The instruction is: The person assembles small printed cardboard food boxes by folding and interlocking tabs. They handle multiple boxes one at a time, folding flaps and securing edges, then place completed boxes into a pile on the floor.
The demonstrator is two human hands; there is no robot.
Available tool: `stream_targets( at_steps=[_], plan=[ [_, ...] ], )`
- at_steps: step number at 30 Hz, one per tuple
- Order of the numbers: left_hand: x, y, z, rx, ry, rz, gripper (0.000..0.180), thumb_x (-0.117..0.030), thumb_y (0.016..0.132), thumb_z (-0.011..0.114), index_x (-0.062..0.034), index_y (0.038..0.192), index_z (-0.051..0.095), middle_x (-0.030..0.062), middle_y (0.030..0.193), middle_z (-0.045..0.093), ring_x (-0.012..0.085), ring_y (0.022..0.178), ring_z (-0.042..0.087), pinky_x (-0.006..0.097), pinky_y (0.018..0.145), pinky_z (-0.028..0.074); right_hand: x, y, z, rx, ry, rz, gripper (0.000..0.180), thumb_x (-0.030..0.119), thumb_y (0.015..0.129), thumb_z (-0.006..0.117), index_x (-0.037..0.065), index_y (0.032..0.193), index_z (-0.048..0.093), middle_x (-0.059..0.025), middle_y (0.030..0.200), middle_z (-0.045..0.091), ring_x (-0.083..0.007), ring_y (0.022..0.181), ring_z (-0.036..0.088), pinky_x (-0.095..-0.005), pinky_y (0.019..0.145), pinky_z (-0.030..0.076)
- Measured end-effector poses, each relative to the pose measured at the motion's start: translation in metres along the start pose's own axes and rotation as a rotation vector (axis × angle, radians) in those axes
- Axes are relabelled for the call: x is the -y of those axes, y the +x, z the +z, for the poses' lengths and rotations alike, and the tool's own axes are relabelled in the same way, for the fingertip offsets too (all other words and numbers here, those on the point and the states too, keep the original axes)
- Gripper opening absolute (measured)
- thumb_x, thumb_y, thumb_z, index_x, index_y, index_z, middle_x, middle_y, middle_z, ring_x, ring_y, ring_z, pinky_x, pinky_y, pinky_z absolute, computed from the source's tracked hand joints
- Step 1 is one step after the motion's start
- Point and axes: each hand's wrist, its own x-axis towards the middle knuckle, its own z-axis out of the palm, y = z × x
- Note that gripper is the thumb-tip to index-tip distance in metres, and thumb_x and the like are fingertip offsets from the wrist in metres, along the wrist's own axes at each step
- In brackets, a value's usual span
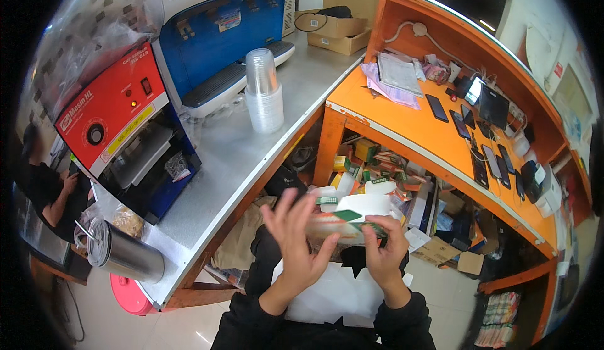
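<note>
Holding a small white cardboard box [352,215] with green and orange print, the person keeps both hands in front of the body, low in the middle of the view. The left hand [296,243] is blurred; its fingers are spread wide and the palm lies against the left side of the box, so it is open and not closed around it. The right hand [385,249] grips the right lower corner of the box, with the thumb on the near face. Flat white sheets [333,296] lie on the person's lap, under the hands.

On the left stands a steel counter [277,136]. A stack of clear plastic cups [263,92] is near the middle of it, close to its right edge. A red sealing machine [113,123] and a blue machine [220,42] stand along its far left edge. A steel tumbler [123,252] lies at the near corner. On the right, an orange desk [440,142] carries several phones [436,108] and papers [397,76]. Many small boxes fill the shelf [377,167] under it.
</note>
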Motion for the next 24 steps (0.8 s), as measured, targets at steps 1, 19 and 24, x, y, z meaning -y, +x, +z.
stream_targets(
  at_steps=[1, 19, 24],
  plan=[
    [-0.002, 0.003, 0.003, 0.014, -0.078, -0.041, 0.041, -0.015, 0.081, 0.064, -0.0027, 0.117, 0.047, 0.0105, 0.107, 0.058, 0.0206, 0.112, 0.048, 0.047, 0.107, 0.014, 0.003, -0.004, 0.005, -0.049, 0.06, 0.04, 0.017, 0.0, 0.077, 0.066, 0.001, 0.091, 0.056, -0.0123, 0.081, 0.062, -0.0216, 0.077, 0.059, -0.0276, 0.071, 0.046],
    [0.0, 0.011, -0.013, 0.248, -0.571, -0.094, 0.007, -0.01, 0.073, 0.072, -0.0085, 0.076, 0.065, -0.0017, 0.069, 0.061, 0.0112, 0.066, 0.052, 0.029, 0.082, 0.031, 0.01, -0.001, -0.012, 0.228, 0.15, -0.247, 0.016, -0.003, 0.072, 0.066, 0.005, 0.084, 0.058, -0.0117, 0.1, 0.064, -0.0262, 0.095, 0.063, -0.0518, 0.097, 0.038],
    [0.001, 0.01, -0.013, 0.301, -0.648, -0.05, 0.007, -0.009, 0.074, 0.071, -0.0093, 0.077, 0.066, -0.0018, 0.071, 0.062, 0.0111, 0.066, 0.052, 0.029, 0.084, 0.03, 0.012, -0.003, -0.017, 0.299, 0.242, -0.213, 0.024, -0.006, 0.072, 0.064, 0.008, 0.09, 0.055, -0.0115, 0.106, 0.063, -0.0264, 0.096, 0.062, -0.0522, 0.099, 0.036]
  ],
)
